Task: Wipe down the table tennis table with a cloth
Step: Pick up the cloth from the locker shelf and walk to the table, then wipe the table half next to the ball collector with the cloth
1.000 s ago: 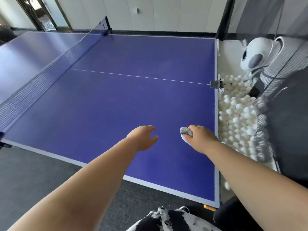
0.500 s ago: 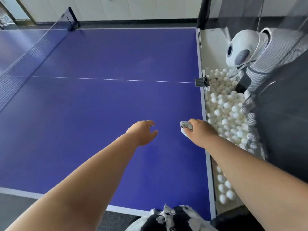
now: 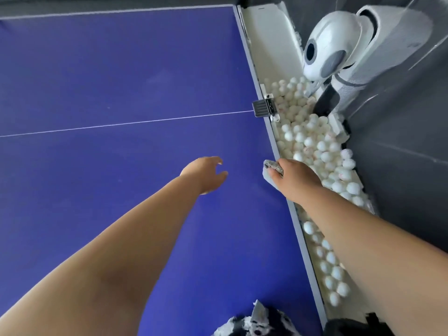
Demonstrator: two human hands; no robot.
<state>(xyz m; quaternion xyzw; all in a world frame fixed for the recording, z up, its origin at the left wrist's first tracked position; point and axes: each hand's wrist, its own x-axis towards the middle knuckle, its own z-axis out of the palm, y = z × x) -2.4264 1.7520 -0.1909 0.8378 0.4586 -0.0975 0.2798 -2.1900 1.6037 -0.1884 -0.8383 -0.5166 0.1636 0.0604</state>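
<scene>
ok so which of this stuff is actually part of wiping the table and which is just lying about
For the job: cloth, bunched in the right hand; blue table; left hand, open, over the table.

Lying about: white balls in the side tray; white ball machine; black clamp at the table edge.

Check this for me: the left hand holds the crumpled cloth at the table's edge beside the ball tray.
Wrong hand. The head view shows the right hand holding the crumpled cloth at the table's edge beside the ball tray; the left hand holds nothing.
</scene>
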